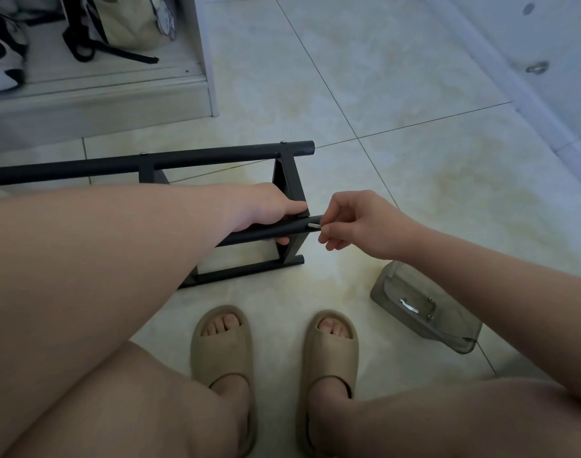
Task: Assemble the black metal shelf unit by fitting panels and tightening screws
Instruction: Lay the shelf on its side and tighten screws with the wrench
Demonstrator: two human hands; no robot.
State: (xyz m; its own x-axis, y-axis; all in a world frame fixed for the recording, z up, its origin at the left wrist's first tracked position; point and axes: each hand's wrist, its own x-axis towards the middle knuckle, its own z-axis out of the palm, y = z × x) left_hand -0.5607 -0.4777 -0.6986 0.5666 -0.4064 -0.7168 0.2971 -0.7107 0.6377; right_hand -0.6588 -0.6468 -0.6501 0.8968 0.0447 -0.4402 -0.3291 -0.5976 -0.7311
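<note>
The black metal shelf frame (216, 157) lies on its side on the tiled floor (414, 143), just ahead of two beige slippers (221, 345). The left hand (266, 209) has its fingers wrapped around a black tube (249, 234) of the frame. The right hand (358, 219) pinches a small silver metal piece (314, 225) at the tube's end. A clear plastic bag (424, 309) with hardware in it lies on the floor beneath the right forearm.

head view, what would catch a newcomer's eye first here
The two hands meeting mid-frame stand out: the left hand grips a black tube of the shelf frame, while the right hand pinches a silver screw at the tube's end. The frame lies on the pale tiled floor, with beige slides below it and a clear plastic bag of hardware at lower right.
</note>
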